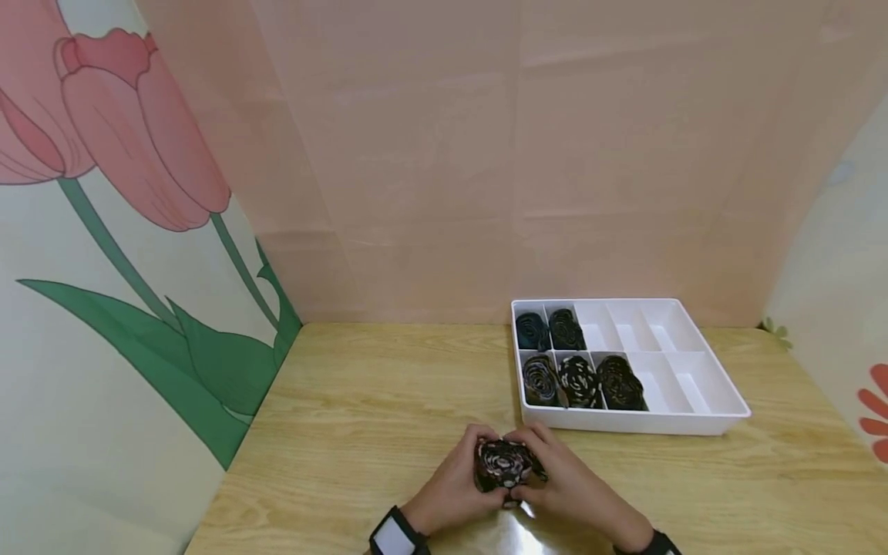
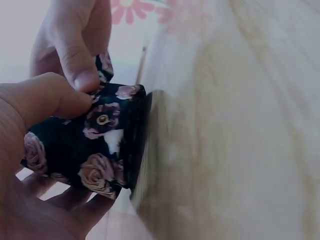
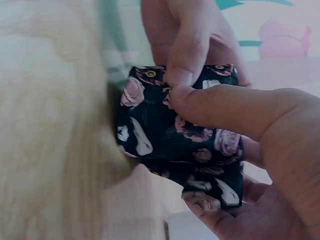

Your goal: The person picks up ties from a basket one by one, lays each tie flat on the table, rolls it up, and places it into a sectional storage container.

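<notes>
A rolled strip of dark floral cloth (image 1: 505,460), wound like a necktie, stands on the table between both hands, its spiral facing up. My left hand (image 1: 454,479) curls round its left side, with the thumb on the near face. From the right, my right hand (image 1: 569,482) grips the same roll, its thumb meeting the left thumb. In the left wrist view the cloth (image 2: 75,155) shows pink roses on black. A loose flap of the cloth (image 3: 215,187) sticks out by the right fingers in the right wrist view.
Behind the hands, to the right, a white divided tray (image 1: 627,422) stands on the wooden table (image 1: 388,378). Several similar dark rolls (image 1: 579,381) fill its left compartments. A pink backdrop (image 1: 430,193) rises at the table's back edge, and a tulip-printed sheet (image 1: 139,139) at the left.
</notes>
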`<action>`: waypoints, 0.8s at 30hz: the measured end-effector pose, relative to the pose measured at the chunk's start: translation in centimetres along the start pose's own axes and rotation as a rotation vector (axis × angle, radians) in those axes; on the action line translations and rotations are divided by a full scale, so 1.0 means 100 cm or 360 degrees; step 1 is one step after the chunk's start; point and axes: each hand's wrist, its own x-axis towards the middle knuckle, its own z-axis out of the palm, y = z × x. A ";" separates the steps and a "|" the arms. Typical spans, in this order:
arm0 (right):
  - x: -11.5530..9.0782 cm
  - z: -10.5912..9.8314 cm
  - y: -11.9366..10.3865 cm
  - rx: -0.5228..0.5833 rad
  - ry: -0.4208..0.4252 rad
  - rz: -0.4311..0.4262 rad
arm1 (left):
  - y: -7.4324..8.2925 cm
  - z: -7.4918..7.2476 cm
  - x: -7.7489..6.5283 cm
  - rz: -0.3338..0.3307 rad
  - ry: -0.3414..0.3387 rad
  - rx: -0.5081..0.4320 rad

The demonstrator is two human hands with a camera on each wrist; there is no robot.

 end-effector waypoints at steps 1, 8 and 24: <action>0.000 0.002 0.000 -0.0044 0.0002 -0.0022 | -0.002 0.000 0.000 -0.0013 -0.0018 -0.0030; 0.000 0.009 -0.004 -0.0092 -0.0113 0.0045 | -0.010 -0.005 -0.002 -0.0062 -0.0129 -0.0126; 0.003 0.009 -0.009 -0.0040 -0.0124 0.0312 | -0.012 -0.024 0.009 -0.0197 -0.0222 -0.0359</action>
